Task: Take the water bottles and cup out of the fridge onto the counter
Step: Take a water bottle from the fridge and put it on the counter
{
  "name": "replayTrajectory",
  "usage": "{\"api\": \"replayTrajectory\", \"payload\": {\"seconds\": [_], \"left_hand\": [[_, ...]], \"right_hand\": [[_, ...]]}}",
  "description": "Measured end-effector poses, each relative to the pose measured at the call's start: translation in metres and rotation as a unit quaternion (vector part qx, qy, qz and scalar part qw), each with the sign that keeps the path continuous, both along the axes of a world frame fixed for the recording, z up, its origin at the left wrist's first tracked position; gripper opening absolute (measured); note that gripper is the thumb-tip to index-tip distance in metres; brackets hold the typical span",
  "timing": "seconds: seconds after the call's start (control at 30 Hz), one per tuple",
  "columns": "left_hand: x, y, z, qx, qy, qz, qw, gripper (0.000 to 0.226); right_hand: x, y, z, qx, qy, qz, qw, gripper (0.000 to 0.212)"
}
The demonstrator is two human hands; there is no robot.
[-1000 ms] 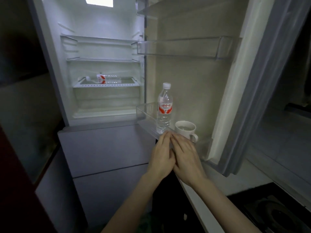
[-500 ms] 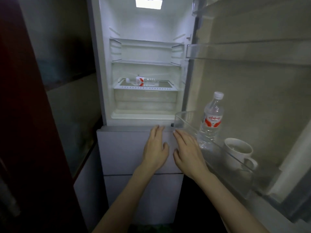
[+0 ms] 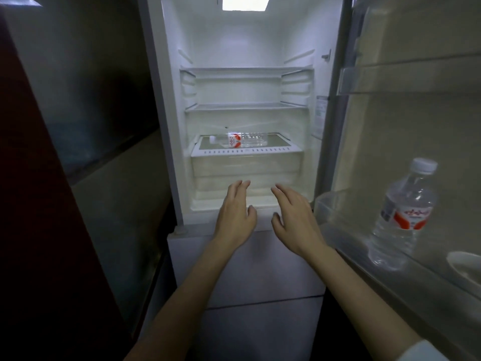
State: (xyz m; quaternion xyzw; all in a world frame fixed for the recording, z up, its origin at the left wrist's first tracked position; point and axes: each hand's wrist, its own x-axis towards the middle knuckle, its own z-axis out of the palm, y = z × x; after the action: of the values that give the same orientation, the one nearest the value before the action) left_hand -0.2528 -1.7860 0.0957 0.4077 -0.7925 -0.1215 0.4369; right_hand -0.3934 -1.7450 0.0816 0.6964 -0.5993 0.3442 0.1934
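The fridge [image 3: 166, 126] stands open and lit. A clear water bottle with a red label [image 3: 240, 140] lies on its side on the lowest shelf, cap to the left. A second water bottle [image 3: 402, 217] stands upright in the clear door bin [image 3: 346, 246] at the right. Only the rim of the white cup [image 3: 462, 264] shows at the right edge, behind the bin wall. My left hand [image 3: 235, 217] and my right hand [image 3: 295, 218] hover side by side at the fridge's lower front edge, fingers apart, holding nothing, below the lying bottle.
Two bare glass shelves [image 3: 244, 106] sit above the lying bottle, with a crisper drawer [image 3: 247, 170] under it. Closed freezer drawers [image 3: 260, 269] are below my hands. A dark red panel [image 3: 39, 204] stands close on the left. The open door carries an upper bin [image 3: 406, 76].
My view has turned left, from the door bin to the fridge interior. Both hands have moved from the bin's front wall, where they touched each other, to the fridge opening and have spread apart.
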Motion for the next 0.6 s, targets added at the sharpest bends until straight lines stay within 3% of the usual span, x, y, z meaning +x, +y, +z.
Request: {"api": "replayTrajectory", "payload": {"seconds": [0.6], "left_hand": [[0.0,-0.137,0.027,-0.016,-0.017,0.044,0.999,0.056]], "right_hand": [[-0.003,-0.153,0.048,0.06,-0.004,0.032,0.998,0.056]]}}
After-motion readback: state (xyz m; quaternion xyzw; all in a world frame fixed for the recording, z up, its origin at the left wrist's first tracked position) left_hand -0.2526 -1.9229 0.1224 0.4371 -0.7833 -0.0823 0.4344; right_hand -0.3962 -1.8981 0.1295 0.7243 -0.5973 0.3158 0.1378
